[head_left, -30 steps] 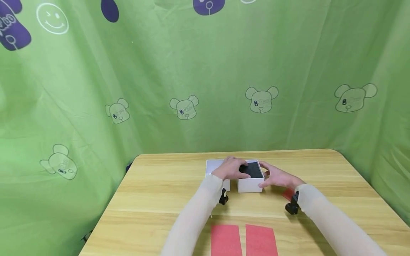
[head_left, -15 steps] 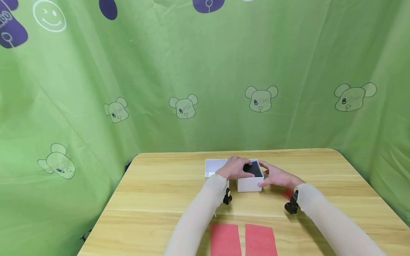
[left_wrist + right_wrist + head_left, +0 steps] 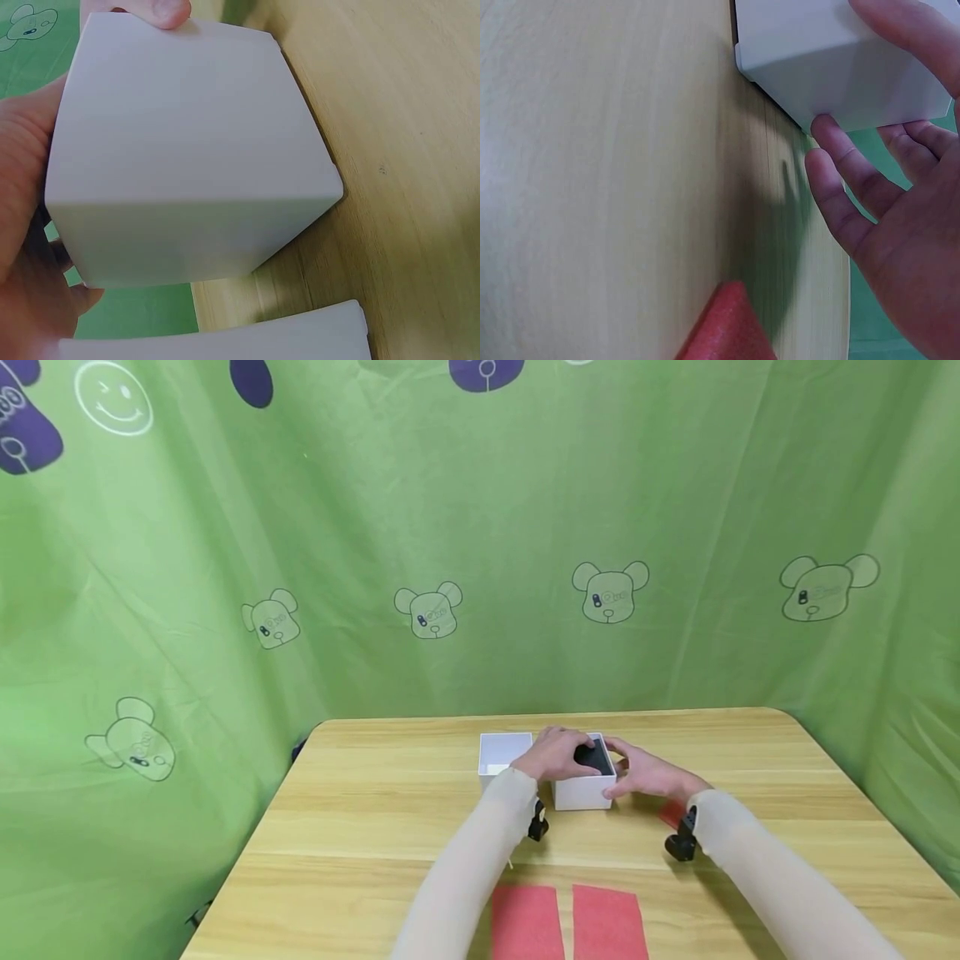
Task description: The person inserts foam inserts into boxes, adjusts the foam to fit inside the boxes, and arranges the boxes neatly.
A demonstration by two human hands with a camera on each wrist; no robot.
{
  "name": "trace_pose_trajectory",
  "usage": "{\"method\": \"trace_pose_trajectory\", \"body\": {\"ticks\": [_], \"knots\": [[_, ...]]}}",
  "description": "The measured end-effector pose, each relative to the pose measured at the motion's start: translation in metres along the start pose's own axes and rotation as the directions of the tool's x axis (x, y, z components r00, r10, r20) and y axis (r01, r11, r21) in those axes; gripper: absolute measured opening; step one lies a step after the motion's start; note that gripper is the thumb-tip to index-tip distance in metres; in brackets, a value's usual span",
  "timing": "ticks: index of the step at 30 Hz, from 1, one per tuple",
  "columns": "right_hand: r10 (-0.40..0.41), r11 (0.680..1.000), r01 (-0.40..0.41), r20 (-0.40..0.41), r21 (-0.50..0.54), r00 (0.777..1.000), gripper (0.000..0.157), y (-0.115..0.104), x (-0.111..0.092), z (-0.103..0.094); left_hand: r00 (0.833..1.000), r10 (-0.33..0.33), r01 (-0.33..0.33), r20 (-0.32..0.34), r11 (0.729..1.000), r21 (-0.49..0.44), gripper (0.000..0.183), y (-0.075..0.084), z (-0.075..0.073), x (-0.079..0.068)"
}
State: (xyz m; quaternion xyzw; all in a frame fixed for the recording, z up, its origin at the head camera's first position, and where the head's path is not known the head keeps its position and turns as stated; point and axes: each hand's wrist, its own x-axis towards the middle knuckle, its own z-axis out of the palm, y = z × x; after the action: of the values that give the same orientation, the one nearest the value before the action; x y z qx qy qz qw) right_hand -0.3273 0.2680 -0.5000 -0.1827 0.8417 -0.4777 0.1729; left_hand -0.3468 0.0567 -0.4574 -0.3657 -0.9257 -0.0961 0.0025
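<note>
Inside a white box (image 3: 583,792) on the table is a dark, flat-topped thing (image 3: 598,758). My left hand (image 3: 553,754) arches over that box from the left, thumb near the front rim and fingers towards the back, the dark top showing between them. I cannot tell whether these fingers pinch it. At the box's right side, my right hand (image 3: 651,774) holds it, with the thumb (image 3: 911,26) on the front face and other fingertips at the side. In the left wrist view, the box (image 3: 187,112) shows plain white faces and hides the left fingertips.
A second open white box (image 3: 506,747) stands to the left, partly behind my left arm. Two red sheets (image 3: 609,920) lie near the front of the wooden table (image 3: 360,827). A red piece (image 3: 727,330) lies beside my right wrist. Green curtain (image 3: 510,510) surrounds the table.
My left hand has shifted a little to the right over the box, uncovering more of the second box. My right hand and the box it holds stay nearly in place.
</note>
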Motion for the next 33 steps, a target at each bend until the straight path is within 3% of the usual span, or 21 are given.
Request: {"method": "trace_pose_trajectory", "body": {"ticks": [10,16,23,33], "knots": [[-0.020,1.000,0.020,0.009,-0.003,1.000,0.103,0.000,0.001,0.002,1.000,-0.008,0.008,0.016,1.000,0.000,0.052,-0.001,0.000,-0.001],[-0.012,1.000,0.012,-0.003,0.001,1.000,0.105,-0.002,0.000,0.001,1.000,0.011,-0.011,0.002,1.000,-0.021,0.051,-0.006,-0.008,-0.009],[-0.009,1.000,0.009,-0.019,-0.019,1.000,0.106,-0.004,-0.003,0.002,1.000,-0.014,0.014,0.001,0.994,-0.113,0.055,-0.022,-0.030,-0.035],[-0.067,0.998,0.067,-0.037,-0.009,0.997,0.107,-0.009,-0.002,0.003,0.997,-0.075,0.067,-0.020,0.961,-0.268,0.073,-0.063,-0.044,-0.072]]}}
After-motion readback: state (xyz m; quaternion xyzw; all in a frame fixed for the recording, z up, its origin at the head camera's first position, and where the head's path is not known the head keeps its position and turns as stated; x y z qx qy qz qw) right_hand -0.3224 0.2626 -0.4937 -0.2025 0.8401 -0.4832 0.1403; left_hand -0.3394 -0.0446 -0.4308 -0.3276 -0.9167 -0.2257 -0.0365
